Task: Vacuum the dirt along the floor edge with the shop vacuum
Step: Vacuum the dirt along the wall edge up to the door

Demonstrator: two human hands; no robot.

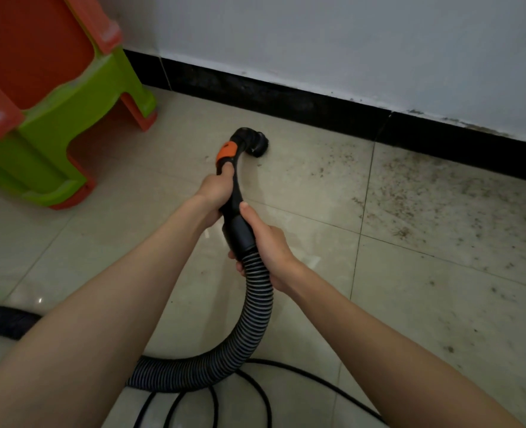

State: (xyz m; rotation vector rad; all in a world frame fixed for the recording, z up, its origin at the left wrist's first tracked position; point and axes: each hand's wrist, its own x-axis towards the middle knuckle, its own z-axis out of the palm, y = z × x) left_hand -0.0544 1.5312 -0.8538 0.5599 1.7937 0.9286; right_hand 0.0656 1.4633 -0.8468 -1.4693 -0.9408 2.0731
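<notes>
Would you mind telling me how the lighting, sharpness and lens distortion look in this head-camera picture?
Head view: dim, flat light; a small glare spot on the floor tile at left; the stacked stools are motion-blurred, the hands and brush nozzle fairly sharp; wide-angle bending curves the black baseboard.

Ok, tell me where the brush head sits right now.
In the head view, the brush head sits centre frame on the floor tile, short of the black baseboard, left of the dirt.
</notes>
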